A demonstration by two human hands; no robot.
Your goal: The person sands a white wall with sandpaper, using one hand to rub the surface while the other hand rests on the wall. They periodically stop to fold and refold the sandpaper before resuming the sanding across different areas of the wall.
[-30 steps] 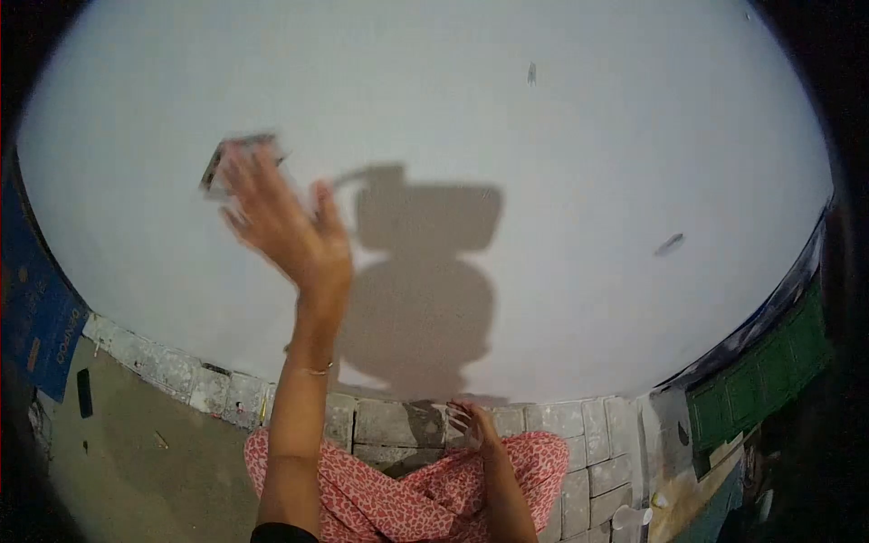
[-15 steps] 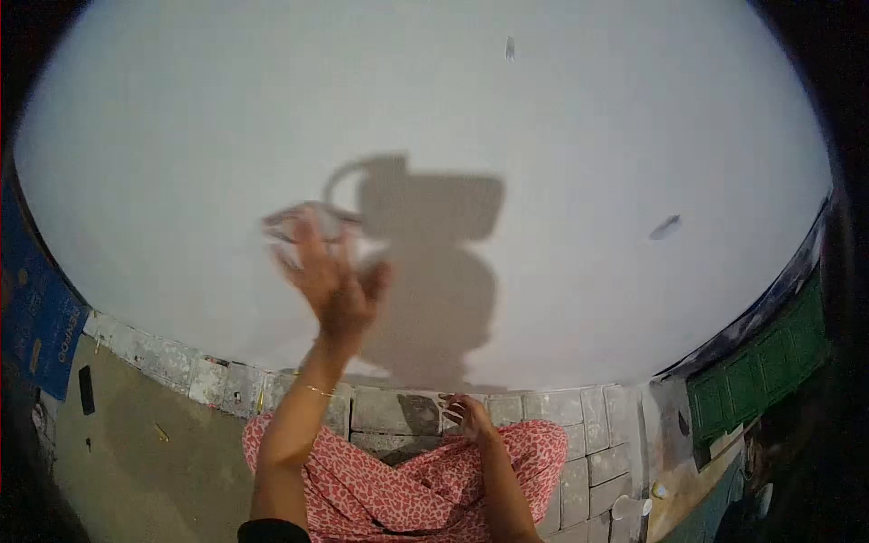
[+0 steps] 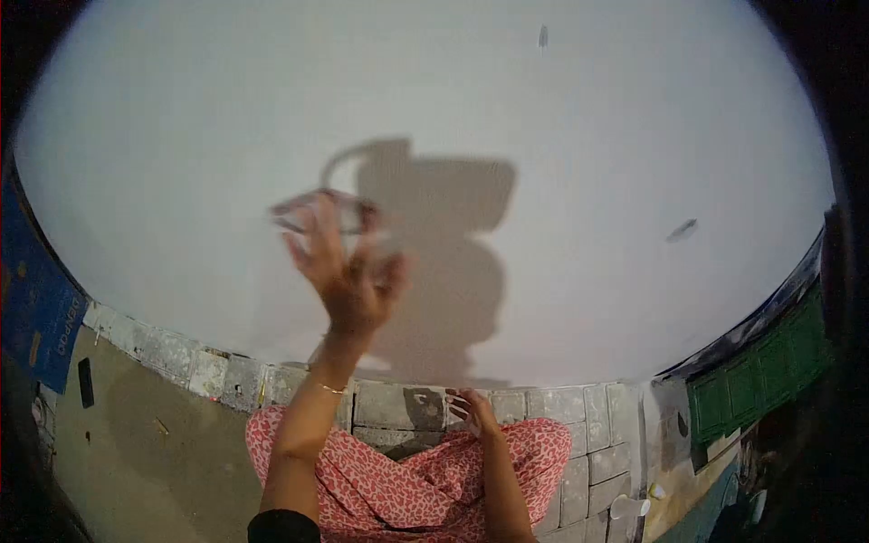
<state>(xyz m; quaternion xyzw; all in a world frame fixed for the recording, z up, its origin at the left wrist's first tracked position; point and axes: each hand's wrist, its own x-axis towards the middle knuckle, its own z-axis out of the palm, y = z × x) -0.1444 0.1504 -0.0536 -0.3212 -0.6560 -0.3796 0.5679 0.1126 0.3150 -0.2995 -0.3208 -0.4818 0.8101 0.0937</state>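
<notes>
My left hand (image 3: 348,271) is raised in front of a large white surface (image 3: 579,299), its fingers spread and somewhat blurred by motion. Nothing shows between them, and its shadow falls on the surface beside the fingertips. My right hand (image 3: 472,414) hangs low near the bottom edge of the surface, over the grey bricks (image 3: 389,409); its fingers are apart and hold nothing visible. A broad shadow (image 3: 439,262) lies on the middle of the white surface. Two small grey marks (image 3: 543,36) (image 3: 682,231) show on it, at the top and at the right.
Crossed legs in pink patterned trousers (image 3: 407,480) are below. A blue printed sheet (image 3: 41,317) and a dark flat object (image 3: 86,382) are at the left. Green panels (image 3: 760,371) stand at the right, near a white cup-like item (image 3: 625,507).
My left hand has moved slightly to the right, its fingers still spread. My right hand has barely shifted. The view has moved a little, and the grey marks appear further right.
</notes>
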